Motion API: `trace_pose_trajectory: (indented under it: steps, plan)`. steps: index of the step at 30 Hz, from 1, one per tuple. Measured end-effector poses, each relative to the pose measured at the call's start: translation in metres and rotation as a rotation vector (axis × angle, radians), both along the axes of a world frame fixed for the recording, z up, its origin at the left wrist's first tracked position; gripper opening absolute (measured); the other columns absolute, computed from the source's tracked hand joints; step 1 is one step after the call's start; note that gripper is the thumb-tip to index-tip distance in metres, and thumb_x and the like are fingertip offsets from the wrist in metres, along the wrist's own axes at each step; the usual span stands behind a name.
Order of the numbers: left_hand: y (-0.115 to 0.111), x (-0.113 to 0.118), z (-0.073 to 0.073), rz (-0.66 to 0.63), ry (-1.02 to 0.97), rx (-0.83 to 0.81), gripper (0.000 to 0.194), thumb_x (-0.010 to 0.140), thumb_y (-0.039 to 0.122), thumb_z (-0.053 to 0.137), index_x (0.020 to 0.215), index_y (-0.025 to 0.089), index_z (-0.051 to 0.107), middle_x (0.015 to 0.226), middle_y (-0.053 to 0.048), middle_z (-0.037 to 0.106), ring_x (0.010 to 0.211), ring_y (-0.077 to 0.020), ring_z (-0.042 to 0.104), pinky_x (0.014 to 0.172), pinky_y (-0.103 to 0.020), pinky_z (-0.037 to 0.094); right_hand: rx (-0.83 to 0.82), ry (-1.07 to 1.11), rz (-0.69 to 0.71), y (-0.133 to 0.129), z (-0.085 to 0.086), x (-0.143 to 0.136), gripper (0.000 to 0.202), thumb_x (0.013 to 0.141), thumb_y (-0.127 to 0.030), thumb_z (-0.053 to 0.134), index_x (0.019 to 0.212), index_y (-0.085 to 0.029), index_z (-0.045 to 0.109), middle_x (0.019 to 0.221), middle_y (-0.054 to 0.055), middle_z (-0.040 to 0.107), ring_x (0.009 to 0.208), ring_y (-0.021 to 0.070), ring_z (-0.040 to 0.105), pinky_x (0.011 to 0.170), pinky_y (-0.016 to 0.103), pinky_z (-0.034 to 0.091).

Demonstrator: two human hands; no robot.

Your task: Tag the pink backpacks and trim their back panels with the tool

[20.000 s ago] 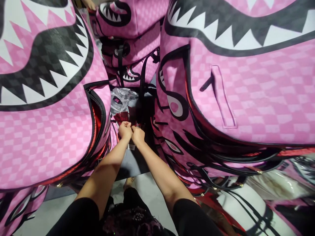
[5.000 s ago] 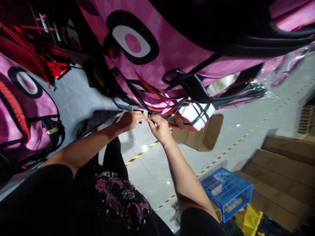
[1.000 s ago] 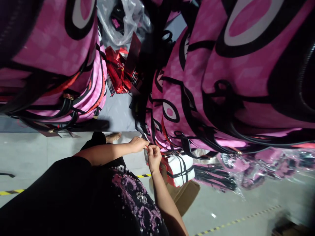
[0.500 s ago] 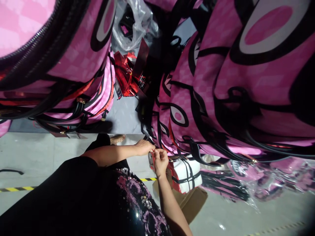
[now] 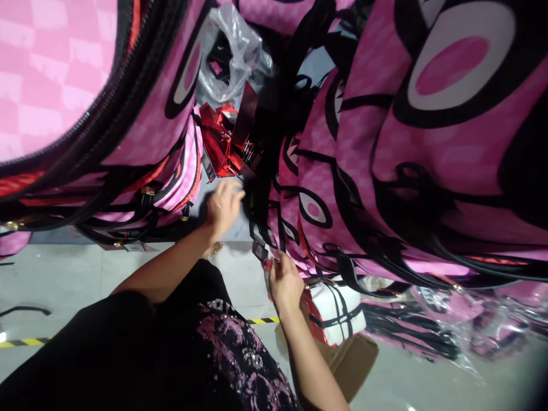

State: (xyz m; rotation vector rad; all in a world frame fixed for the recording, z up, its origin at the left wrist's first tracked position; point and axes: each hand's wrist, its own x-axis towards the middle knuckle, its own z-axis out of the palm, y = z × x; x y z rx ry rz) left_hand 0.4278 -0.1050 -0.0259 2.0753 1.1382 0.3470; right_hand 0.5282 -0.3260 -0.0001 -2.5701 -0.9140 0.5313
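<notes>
My left hand (image 5: pixel 223 208) is raised over the grey table, its fingers apart with nothing visible between them. Just beyond it lies a heap of red hang tags (image 5: pixel 226 145) with thin cords. My right hand (image 5: pixel 286 285) is closed at the near edge of a pink checkered backpack (image 5: pixel 312 208) with a black-ringed eye print. Black straps and a small dark tag (image 5: pixel 259 250) hang by its fingertips, along with a bit of red. What exactly the fingers pinch is hidden.
Large pink bags (image 5: pixel 64 74) crowd the left; more backpacks (image 5: pixel 454 68) line the right. Behind the tags sits a clear plastic bag (image 5: pixel 233 54). Below right are a white strapped bundle (image 5: pixel 336 311), a cardboard box (image 5: pixel 355 365) and plastic-wrapped pink pieces (image 5: pixel 483 319) near the floor.
My hands were together at the backpack's edge. The left has come away, moving up and left toward the red tags. The right has stayed by the backpack.
</notes>
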Motion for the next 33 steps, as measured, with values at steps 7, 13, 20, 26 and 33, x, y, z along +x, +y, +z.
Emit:
trace_pose_trajectory:
  steps: [7,13,20,26,33]
  plan:
    - [0.086,0.024,-0.005,0.41,0.113,0.038,0.02,0.091,0.023,0.055,0.109,0.017,0.059,0.111,-0.012,0.066,0.106,-0.0251,0.061,0.094,-0.036,0.044,0.374,0.189,0.175,0.215,0.002,0.005,0.028,0.094,-0.029,0.042,0.095,-0.017,0.067,0.09,0.006,0.072,0.079,0.0173,0.065,0.076,0.027,0.048]
    - [0.103,0.021,-0.01,0.338,0.179,-0.061,0.026,0.095,0.026,0.041,0.095,0.019,0.066,0.091,-0.009,0.072,0.084,-0.0229,0.066,0.075,-0.032,0.045,0.074,0.072,0.139,0.307,-0.007,0.001,0.018,0.088,-0.037,0.056,0.083,-0.022,0.065,0.082,0.004,0.071,0.081,0.0221,0.065,0.074,0.032,0.049]
    - [0.077,0.01,0.013,0.086,0.288,-0.114,0.016,0.082,0.02,0.054,0.091,0.021,0.068,0.079,-0.011,0.07,0.078,-0.028,0.064,0.066,-0.034,0.039,0.025,0.062,0.02,0.339,-0.008,0.016,0.027,0.099,-0.032,0.04,0.093,-0.022,0.064,0.092,0.007,0.071,0.092,0.024,0.067,0.081,0.036,0.052]
    - [0.034,-0.03,0.013,-0.021,0.192,0.07,0.018,0.088,0.031,0.052,0.084,0.022,0.068,0.084,-0.007,0.069,0.082,-0.0253,0.062,0.067,-0.034,0.039,0.429,0.038,0.109,0.258,-0.009,0.009,0.028,0.097,-0.036,0.049,0.119,-0.019,0.057,0.11,0.005,0.066,0.102,0.0173,0.065,0.095,0.032,0.05]
    - [-0.038,-0.043,0.031,-0.3,-0.292,0.194,0.024,0.094,0.032,0.05,0.085,0.022,0.07,0.082,-0.001,0.068,0.08,-0.0155,0.062,0.079,-0.028,0.046,0.38,-0.193,-0.353,-0.005,-0.026,0.003,0.027,0.092,-0.037,0.046,0.105,-0.018,0.06,0.096,0.009,0.07,0.088,0.0207,0.067,0.085,0.035,0.052]
